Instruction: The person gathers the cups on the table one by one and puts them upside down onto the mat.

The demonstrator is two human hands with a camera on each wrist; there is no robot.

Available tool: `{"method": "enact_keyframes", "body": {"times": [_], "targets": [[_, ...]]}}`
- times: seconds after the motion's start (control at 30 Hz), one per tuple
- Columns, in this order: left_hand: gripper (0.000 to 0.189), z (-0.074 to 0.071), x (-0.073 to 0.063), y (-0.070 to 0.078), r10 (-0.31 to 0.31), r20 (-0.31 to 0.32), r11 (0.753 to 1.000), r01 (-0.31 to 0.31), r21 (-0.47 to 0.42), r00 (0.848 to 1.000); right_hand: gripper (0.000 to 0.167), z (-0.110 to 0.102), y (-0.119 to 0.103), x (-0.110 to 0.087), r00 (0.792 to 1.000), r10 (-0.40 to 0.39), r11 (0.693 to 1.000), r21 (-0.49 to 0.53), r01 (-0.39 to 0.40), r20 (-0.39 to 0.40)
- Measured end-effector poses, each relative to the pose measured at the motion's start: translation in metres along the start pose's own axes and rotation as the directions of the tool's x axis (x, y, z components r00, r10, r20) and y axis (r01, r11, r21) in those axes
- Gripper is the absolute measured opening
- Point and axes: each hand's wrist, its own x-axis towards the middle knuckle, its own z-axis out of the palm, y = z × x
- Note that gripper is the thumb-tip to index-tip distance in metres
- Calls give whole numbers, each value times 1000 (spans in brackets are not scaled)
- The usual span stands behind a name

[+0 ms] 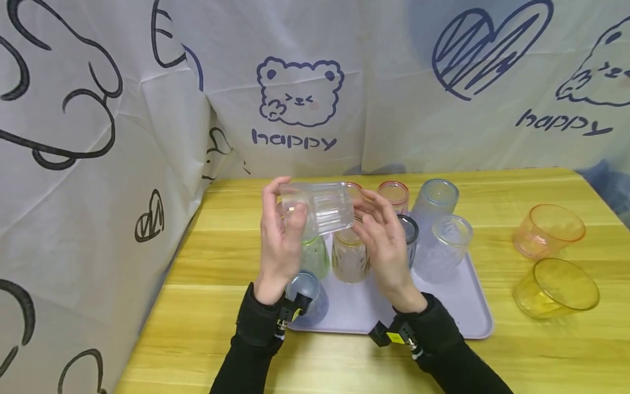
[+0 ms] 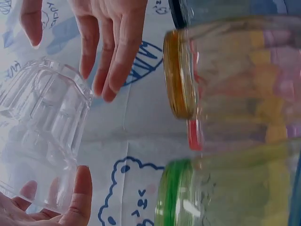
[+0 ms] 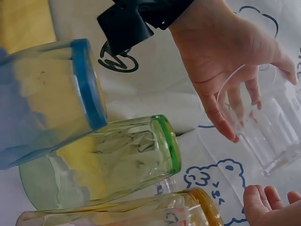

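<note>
A clear ridged glass [image 1: 330,210] is held sideways above the tray, also visible in the left wrist view [image 2: 44,127]. My left hand [image 1: 280,246] grips its smooth wide end, thumb on the near side and fingers behind. At the ridged end, my right hand [image 1: 391,251] has its fingers extended and loosely bent; whether a fingertip touches the glass I cannot tell. Below the hands stand a green glass [image 1: 317,260], an amber-ringed glass [image 1: 350,262] and a blue glass [image 1: 317,301], all on a pale lilac tray [image 1: 354,320].
Farther right on the tray are a dark-rimmed glass [image 1: 411,232], a clear glass [image 1: 440,254], a light blue glass [image 1: 435,200] and a pink-rimmed one [image 1: 394,192]. An orange glass [image 1: 529,238] and a yellow glass [image 1: 536,298] stand on the wooden table [image 1: 211,306]. Printed cloth [image 1: 384,109] hangs behind.
</note>
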Motion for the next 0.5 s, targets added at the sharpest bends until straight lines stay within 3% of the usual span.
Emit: {"method": "enact_keyframes", "body": {"times": [0.3,0.5], "targets": [[99,18,-7,-1,7,97,1000,-6,-15,995,43,-4,-8,0,999,23,998,56,-25,36],[94,26,-10,0,0,160,998,-10,62,987,40,-1,-7,-1,997,2,997,79,-8,72]]}}
